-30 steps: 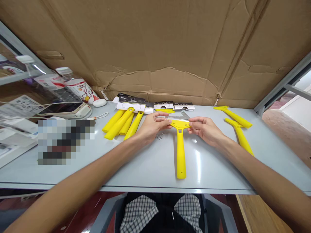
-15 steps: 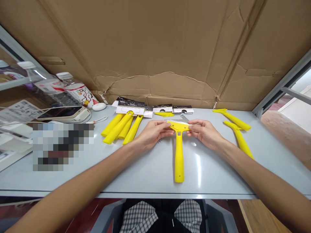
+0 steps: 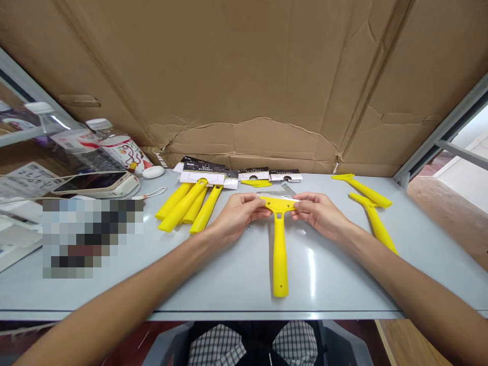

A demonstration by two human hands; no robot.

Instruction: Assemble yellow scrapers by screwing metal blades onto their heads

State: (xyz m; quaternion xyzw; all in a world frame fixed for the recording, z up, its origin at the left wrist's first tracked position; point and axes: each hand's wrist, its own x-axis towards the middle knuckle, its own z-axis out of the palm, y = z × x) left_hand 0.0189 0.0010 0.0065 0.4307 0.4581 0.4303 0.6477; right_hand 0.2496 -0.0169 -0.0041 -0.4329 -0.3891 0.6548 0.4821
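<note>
A yellow plastic scraper [image 3: 280, 254] is held between both hands, its handle pointing toward me and its wide head away. My left hand [image 3: 244, 211] pinches the left end of the head, and my right hand [image 3: 318, 209] pinches the right end. A thin, pale strip, seemingly a blade, runs along the head's far edge; the fingers partly cover it. Just beyond my right fingertips lies a loose metal blade [image 3: 288, 189]. Small metal bits [image 3: 249, 225], too small to make out, lie beside my left hand.
Several yellow scrapers with cards [image 3: 202, 175] lie at the back left. More cards [image 3: 285, 175] and a yellow piece [image 3: 256, 182] sit behind my hands. Two yellow handles [image 3: 375, 218] lie right. Bottles [image 3: 124, 150] and a phone [image 3: 91, 182] stand left, before a cardboard wall [image 3: 244, 66].
The view has shifted slightly, so most things sit a little lower. Both hands keep their pinch on the scraper's head, with only slight finger movement.
</note>
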